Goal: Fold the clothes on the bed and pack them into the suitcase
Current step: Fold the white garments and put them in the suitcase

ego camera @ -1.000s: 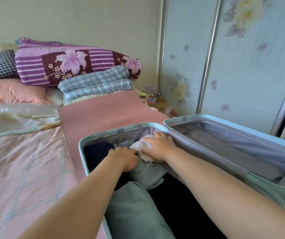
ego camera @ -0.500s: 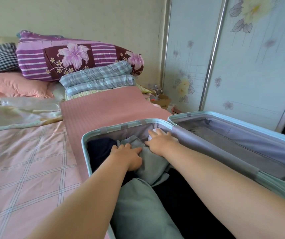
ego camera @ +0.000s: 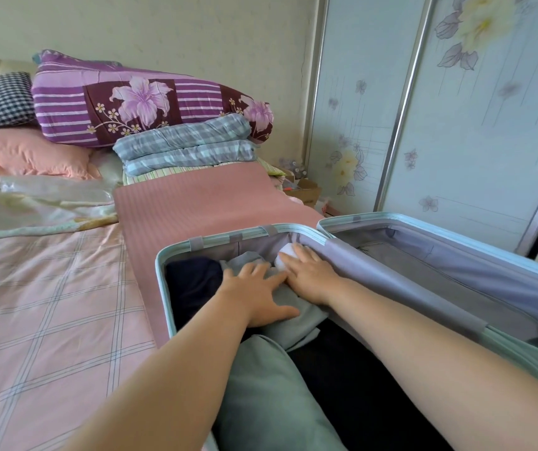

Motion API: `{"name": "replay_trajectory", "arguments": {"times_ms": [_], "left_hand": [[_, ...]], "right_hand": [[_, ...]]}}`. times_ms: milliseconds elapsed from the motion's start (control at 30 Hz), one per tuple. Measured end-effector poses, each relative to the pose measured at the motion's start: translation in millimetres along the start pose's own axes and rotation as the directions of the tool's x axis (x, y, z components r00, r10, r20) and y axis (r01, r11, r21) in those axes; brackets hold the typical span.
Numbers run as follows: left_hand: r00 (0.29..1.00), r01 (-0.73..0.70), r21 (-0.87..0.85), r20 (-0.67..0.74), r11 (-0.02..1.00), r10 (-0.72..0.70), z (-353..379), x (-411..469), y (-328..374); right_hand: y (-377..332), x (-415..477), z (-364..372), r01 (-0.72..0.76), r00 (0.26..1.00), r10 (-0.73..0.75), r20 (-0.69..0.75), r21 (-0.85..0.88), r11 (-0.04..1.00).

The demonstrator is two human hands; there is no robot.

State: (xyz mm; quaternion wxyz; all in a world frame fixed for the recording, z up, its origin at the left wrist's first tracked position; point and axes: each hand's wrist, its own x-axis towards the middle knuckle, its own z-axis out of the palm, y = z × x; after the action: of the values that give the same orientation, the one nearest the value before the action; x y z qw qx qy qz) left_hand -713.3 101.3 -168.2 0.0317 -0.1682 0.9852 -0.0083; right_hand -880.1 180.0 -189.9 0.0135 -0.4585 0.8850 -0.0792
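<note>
Left hand and right hand, fingers straight and apart, press clothes into suitcase. Risk: clothes spring up on release, unfolding.

The small white bundle of cloth shows only as a patch; the fingers of the right hand cover the rest. The pale mint hard-shell suitcase runs off the bottom and right edges. The clutter around the brown cardboard box beside the flower-printed sliding wardrobe is too small to tell.
</note>
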Motion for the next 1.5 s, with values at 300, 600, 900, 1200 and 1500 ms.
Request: {"name": "replay_trajectory", "arguments": {"times_ms": [300, 600, 900, 1200, 1500], "left_hand": [[0.995, 0.043, -0.129, 0.094, 0.991, -0.031, 6, 3, 5], [0.989, 0.101, -0.065, -0.102, 0.993, -0.107, -44, -69, -15], [0.888, 0.384, -0.152, -0.209, 0.910, -0.410, -76, -258, -118], [0.703, 0.657, -0.234, -0.152, 0.716, -0.695, -49, -499, -266], [0.542, 0.825, -0.072, -0.175, 0.560, -0.822, 12, -696, -391]], "right_hand": [[-13, -11, -20, 0.009, 0.997, -0.007, 0.076, -0.020, 1.000], [-104, -87, -61, 0.030, 0.998, -0.010, -0.062, 0.318, 0.948], [-286, -167, -84, 0.209, 0.978, -0.200, -0.065, 0.399, 0.893], [-528, -229, -33, 0.400, 0.877, -0.476, 0.069, 0.447, 0.800], [-746, -271, 54, 0.570, 0.738, -0.664, 0.125, 0.412, 0.711]]}}
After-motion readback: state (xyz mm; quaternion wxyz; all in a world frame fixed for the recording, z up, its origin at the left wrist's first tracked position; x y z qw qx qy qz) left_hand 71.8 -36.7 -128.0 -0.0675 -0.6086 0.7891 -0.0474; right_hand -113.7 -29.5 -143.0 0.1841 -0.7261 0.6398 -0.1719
